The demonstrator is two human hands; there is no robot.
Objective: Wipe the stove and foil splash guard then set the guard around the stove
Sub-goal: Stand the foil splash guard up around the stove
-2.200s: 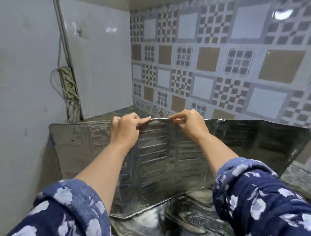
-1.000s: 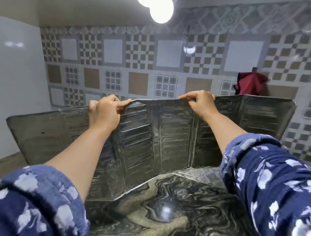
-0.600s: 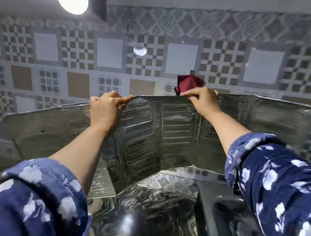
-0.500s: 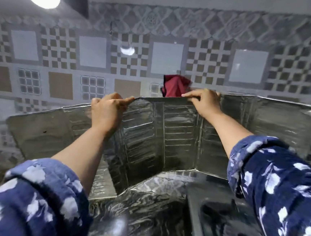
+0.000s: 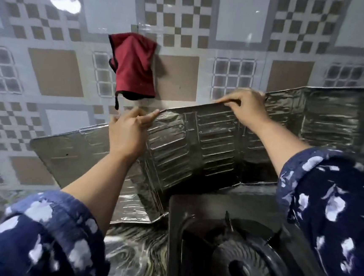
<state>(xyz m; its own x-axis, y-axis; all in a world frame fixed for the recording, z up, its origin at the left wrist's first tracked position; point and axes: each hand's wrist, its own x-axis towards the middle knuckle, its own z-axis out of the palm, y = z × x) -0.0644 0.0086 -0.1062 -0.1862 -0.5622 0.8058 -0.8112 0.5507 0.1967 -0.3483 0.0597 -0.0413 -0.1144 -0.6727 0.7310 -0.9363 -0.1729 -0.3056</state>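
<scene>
The folding foil splash guard [image 5: 197, 148] stands upright on the marbled counter, its panels bent around the back and left of the black gas stove [image 5: 215, 246]. My left hand [image 5: 127, 133] pinches the guard's top edge near the middle-left fold. My right hand [image 5: 244, 106] grips the top edge further right. The guard's right panel [image 5: 337, 116] reaches toward the right edge of the view. The stove's round burner [image 5: 240, 268] shows at the bottom; my right sleeve hides the stove's right part.
A dark red cloth [image 5: 134, 67] hangs on the patterned tiled wall [image 5: 50, 71] just behind the guard. The marbled counter [image 5: 135, 255] lies bare left of the stove. The wall stands close behind the guard.
Both hands have carried the guard rightward along the counter from the left corner to the stove. The stove has come into view and the guard now wraps its back and left side.
</scene>
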